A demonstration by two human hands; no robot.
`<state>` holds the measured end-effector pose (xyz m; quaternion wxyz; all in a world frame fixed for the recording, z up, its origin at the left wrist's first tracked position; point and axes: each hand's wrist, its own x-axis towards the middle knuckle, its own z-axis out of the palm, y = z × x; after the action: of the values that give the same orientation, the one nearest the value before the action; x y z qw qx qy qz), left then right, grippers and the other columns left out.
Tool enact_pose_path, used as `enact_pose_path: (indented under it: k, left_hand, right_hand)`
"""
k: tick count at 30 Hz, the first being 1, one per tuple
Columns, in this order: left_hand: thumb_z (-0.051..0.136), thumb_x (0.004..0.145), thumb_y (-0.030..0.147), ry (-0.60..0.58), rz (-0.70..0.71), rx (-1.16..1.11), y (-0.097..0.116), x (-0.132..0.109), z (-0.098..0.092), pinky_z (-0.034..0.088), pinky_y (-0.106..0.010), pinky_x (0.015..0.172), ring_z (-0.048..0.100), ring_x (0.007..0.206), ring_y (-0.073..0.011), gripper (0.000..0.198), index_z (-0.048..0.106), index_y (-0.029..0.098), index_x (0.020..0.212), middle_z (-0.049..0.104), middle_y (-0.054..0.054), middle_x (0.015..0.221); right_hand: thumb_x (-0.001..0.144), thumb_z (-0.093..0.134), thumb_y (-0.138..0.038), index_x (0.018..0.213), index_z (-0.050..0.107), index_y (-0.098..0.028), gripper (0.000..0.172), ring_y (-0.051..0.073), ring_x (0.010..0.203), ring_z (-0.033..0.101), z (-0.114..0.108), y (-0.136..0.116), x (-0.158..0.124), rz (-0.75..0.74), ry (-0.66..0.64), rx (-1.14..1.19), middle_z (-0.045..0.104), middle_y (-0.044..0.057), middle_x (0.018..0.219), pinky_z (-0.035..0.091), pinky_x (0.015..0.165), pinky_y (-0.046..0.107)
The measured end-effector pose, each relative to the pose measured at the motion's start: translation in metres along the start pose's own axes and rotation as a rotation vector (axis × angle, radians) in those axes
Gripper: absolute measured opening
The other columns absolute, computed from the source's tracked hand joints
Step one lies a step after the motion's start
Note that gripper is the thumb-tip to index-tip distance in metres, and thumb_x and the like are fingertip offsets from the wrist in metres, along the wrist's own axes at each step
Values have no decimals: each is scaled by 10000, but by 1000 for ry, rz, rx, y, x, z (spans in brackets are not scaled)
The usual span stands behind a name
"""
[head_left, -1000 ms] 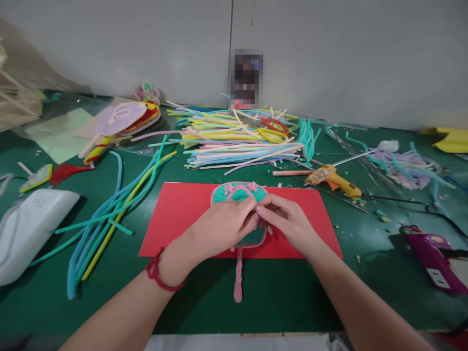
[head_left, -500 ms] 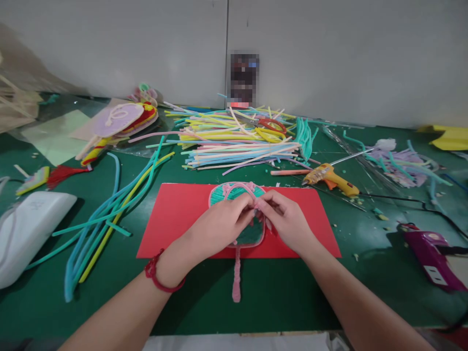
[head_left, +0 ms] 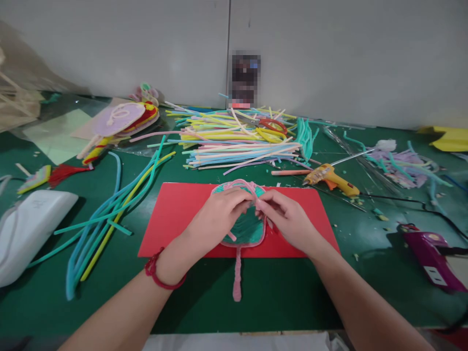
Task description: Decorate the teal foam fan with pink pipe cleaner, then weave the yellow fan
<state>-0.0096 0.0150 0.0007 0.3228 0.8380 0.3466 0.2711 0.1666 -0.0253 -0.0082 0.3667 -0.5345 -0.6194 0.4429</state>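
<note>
A fan-shaped piece (head_left: 245,233) with a teal face, pink rim and pink handle lies on a red sheet (head_left: 161,224). Over its upper part, my left hand (head_left: 223,212) and my right hand (head_left: 283,212) meet, fingertips pinched close together. Between them is a pink pipe cleaner (head_left: 239,182), which arches above the fan's top edge. A pink end shows below my left fingers. Both hands are closed on this strip; the exact spot where they grip it is partly hidden by the fingers.
Behind lies a pile of coloured pipe cleaners (head_left: 234,141) with orange-handled scissors (head_left: 274,126). A yellow glue gun (head_left: 331,178) and purple power strip (head_left: 433,256) are at right. Loose blue and green stems (head_left: 113,214), a white device (head_left: 34,234) and a lilac fan (head_left: 119,118) are left.
My left hand has shifted and turned slightly, with its fingers more curled over. The pink strip's arch now sits higher, and its loose end shows lower left on the fan.
</note>
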Motion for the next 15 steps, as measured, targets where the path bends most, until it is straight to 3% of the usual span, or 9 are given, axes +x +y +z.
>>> enact_pose_path:
  k: [3, 6, 9, 12, 15]
  left_hand:
    - [463, 884, 199, 121, -149, -22, 6, 0, 2, 460, -220, 649, 626, 763, -137, 119, 580, 197, 904, 672, -8, 871]
    - [412, 909, 266, 205, -314, -58, 12, -2, 4, 419, -210, 544, 576, 566, -112, 213, 527, 183, 749, 604, 22, 649]
    - [382, 913, 262, 128, -360, -175, 15, -3, 7, 384, -195, 487, 502, 441, -88, 316, 460, 184, 617, 499, 57, 476]
    - [412, 895, 258, 36, -403, -327, 16, -3, 10, 384, -186, 451, 476, 401, -77, 271, 483, 187, 643, 504, 70, 473]
    - [436, 882, 254, 40, -431, -425, 16, -2, 11, 383, -175, 417, 470, 398, -72, 250, 448, 190, 640, 497, 74, 503]
  right_hand:
    - [886, 487, -334, 811, 554, -217, 154, 116, 632, 596, 6, 3, 0, -50, 104, 1, 600, -6, 711, 483, 573, 225]
    - [888, 487, -326, 805, 544, -214, 151, 118, 614, 587, 11, 6, 0, -98, 225, -64, 583, -3, 719, 473, 553, 233]
    - [892, 486, -317, 816, 542, -215, 138, 117, 634, 580, 15, 6, -1, -142, 314, -128, 574, -1, 746, 469, 566, 236]
    - [896, 484, -312, 811, 546, -217, 142, 114, 650, 567, 16, 6, -2, -163, 350, -170, 575, -1, 753, 462, 579, 232]
    - [896, 486, -301, 825, 553, -220, 127, 117, 668, 575, 18, 6, -3, -177, 313, -147, 584, -3, 751, 468, 592, 231]
